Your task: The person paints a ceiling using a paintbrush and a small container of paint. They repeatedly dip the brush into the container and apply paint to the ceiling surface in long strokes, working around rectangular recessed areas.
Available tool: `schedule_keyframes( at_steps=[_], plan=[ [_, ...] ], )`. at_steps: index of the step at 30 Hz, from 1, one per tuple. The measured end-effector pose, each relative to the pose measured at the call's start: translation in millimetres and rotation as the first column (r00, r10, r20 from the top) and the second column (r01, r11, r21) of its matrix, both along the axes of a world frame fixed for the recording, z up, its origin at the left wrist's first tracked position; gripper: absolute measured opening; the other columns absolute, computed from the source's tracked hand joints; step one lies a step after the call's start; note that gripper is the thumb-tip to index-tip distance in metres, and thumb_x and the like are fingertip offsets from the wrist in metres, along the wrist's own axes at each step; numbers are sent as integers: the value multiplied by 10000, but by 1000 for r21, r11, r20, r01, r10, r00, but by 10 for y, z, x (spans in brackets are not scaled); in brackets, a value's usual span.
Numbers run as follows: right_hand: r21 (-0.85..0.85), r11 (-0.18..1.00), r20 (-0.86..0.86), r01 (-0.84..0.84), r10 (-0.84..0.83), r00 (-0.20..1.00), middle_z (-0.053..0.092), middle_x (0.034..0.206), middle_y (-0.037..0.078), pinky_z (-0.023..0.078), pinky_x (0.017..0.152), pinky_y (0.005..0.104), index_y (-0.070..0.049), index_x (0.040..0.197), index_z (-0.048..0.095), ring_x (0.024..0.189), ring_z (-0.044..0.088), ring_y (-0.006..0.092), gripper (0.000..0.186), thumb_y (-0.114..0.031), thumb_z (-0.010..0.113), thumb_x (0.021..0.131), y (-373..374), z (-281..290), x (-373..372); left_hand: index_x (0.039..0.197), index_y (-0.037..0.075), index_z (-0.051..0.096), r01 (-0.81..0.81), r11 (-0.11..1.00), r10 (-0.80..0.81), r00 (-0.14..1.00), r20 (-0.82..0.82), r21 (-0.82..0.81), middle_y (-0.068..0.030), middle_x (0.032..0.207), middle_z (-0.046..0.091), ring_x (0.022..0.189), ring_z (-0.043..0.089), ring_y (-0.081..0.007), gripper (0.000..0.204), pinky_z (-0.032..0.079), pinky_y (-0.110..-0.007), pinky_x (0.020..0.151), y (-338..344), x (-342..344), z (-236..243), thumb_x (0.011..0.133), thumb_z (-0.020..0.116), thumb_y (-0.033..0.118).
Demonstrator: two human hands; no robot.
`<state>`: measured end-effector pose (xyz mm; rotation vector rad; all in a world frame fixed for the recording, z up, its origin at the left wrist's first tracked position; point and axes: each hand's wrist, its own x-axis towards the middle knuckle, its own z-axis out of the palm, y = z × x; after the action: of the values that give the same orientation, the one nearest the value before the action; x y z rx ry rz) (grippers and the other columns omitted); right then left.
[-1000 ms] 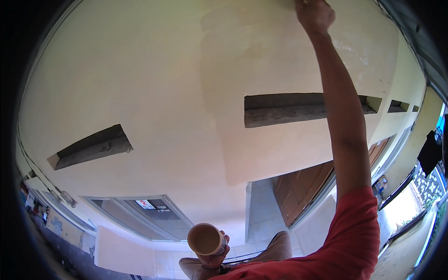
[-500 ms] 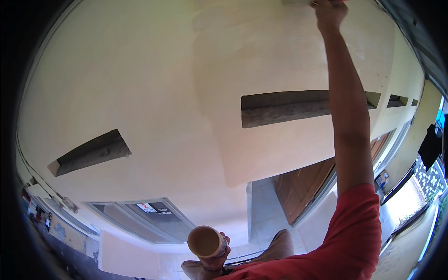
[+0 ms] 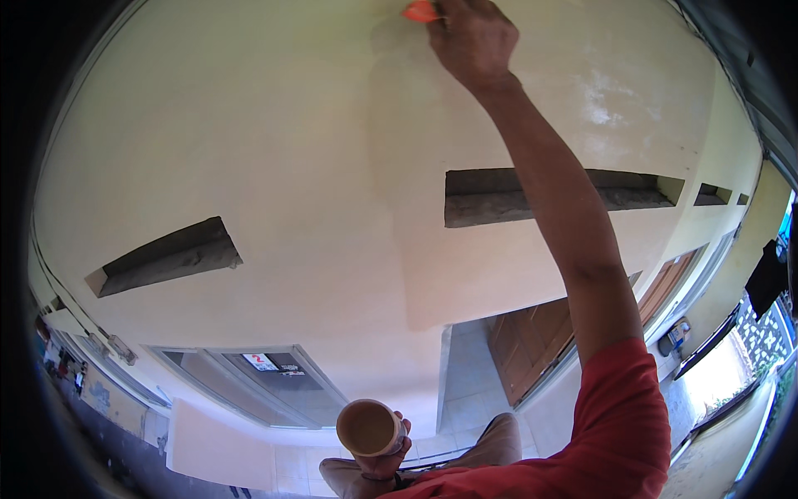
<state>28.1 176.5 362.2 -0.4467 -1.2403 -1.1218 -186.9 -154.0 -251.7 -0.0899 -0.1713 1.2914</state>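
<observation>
Overhead, my right hand (image 3: 478,41) is closed round a tool with an orange handle (image 3: 421,12). The tool's working end lies out of view above, so its exact kind is unclear. It is up against or close to the pale cream wall (image 3: 283,150); contact cannot be made out. Low in front of me, my left hand (image 3: 391,462) holds a round cup (image 3: 367,402), tilted so its opening shows. Inside is a light brown liquid. On the wall, a darker patch with a visible edge runs down beneath my right hand, and a shiny whitish area (image 3: 603,98) shows right of it.
Recessed openings cut the wall at left (image 3: 170,258) and right (image 3: 490,198). Below are a grey-framed window (image 3: 249,374) and a doorway with a brown wooden door (image 3: 528,349). Cables and a box (image 3: 122,349) run down the left side. Dark cloth (image 3: 765,274) hangs at far right.
My right hand has swung left and a little lower with the tool, and its orange handle now shows left of the fist. The cup in my left hand has barely moved.
</observation>
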Motion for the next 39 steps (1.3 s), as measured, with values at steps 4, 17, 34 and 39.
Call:
schedule_keyframes(
  at_steps=[4,17,34,39],
  plan=[
    [16,996,148,-89,86,985,675,904,116,617,650,416,-104,1026,733,793,725,299,163,-97,802,879,-118,-70,-621,1540,206,568,-31,999,30,999,-36,-25,-213,1527,539,1413,482,-450,782,561,-626,1044,-24,-40,-38,945,684,699],
    [156,981,626,-112,-11,780,782,996,59,601,786,363,-83,967,713,895,754,199,166,26,804,882,-130,132,140,1526,188,582,-34,999,33,999,17,35,-221,1559,503,1469,439,-425,714,558,-632,1078,10,-43,-25,963,732,601],
    [-846,466,121,-258,640,759,773,1026,-9,592,779,316,-78,1052,773,866,711,114,137,-94,834,931,102,74,206,1553,165,548,-45,996,44,999,4,77,-238,1536,502,1452,451,-461,744,573,-646,1079,-10,-61,-4,974,718,600],
    [-678,687,180,-261,500,847,714,926,-1,568,759,339,-44,970,724,814,673,134,95,-75,809,941,-308,887,104,1552,162,550,-60,990,57,998,26,124,-244,1548,496,1461,433,-475,735,561,-655,1082,71,-92,-69,983,700,601]
  ],
)
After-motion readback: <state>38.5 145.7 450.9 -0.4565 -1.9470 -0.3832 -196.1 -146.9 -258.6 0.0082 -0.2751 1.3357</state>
